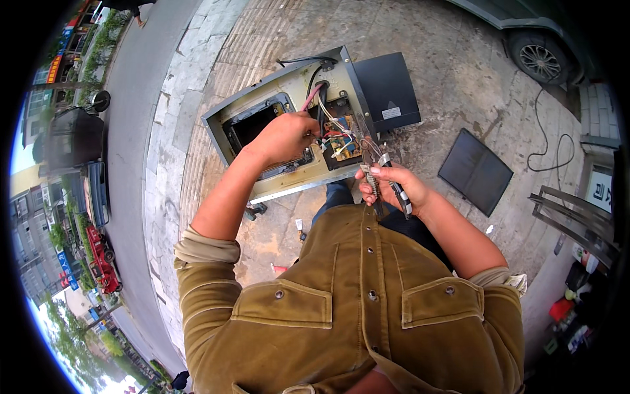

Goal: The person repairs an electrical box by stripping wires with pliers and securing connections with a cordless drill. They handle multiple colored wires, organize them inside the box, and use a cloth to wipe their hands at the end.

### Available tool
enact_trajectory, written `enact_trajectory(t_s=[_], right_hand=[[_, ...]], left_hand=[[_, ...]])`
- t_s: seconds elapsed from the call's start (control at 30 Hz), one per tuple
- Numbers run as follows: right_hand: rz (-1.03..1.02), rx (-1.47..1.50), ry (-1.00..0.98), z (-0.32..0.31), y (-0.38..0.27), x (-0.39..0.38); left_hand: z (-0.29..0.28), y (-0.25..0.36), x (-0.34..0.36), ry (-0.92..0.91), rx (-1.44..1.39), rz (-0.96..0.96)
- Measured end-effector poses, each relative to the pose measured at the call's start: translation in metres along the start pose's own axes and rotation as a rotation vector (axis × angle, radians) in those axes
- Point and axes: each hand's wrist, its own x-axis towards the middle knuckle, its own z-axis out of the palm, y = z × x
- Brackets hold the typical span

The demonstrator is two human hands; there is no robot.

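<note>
Olive-brown buttoned cloth shirt [282, 351] seen closest. Open beige-and-grey metal casing [259, 100] located ahead, thin coloured wires [338, 123] exposed inside. Left hand [282, 136] held over casing, fingers curled; pinch hidden, cannot tell. Slim black-and-white rod [399, 197] gripped in right hand [403, 182], fingers closed.

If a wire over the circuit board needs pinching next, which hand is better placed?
Likely the left hand: it sits close to the wires, whereas the right hand is occupied gripping a hand tool.
</note>
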Motion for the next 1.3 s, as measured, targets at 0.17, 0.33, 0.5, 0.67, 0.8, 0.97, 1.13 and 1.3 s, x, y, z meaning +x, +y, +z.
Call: enact_trajectory(t_s=[0.17,0.33,0.5,0.67,0.8,0.97,1.13,1.3], right_hand=[[0.176,0.099,-0.15,0.009,0.015,0.011],[0.161,0.218,-0.15,0.013,0.019,0.02],[0.141,0.313,-0.12,0.012,0.019,0.037],[0.064,0.357,-0.128,0.008,0.018,0.056],[0.068,0.356,-0.058,0.012,0.023,0.058],[0.063,0.19,0.06,0.002,0.027,0.048],[0.031,0.139,0.056,0.005,0.03,0.048],[0.0,0.21,-0.055,0.006,0.032,0.06]], left_hand=[[-0.011,0.003,0.011,-0.047,-0.185,-0.129],[0.007,0.003,0.013,0.087,-0.377,-0.203],[0.007,0.02,0.011,0.128,-0.254,-0.202],[0.012,0.022,0.009,0.174,-0.225,-0.085],[0.013,0.017,0.008,0.166,-0.267,-0.078],[0.011,0.014,0.007,0.104,-0.296,-0.083],[0.013,0.013,0.007,0.103,-0.316,0.024],[0.015,0.01,0.008,0.098,-0.333,0.024]])
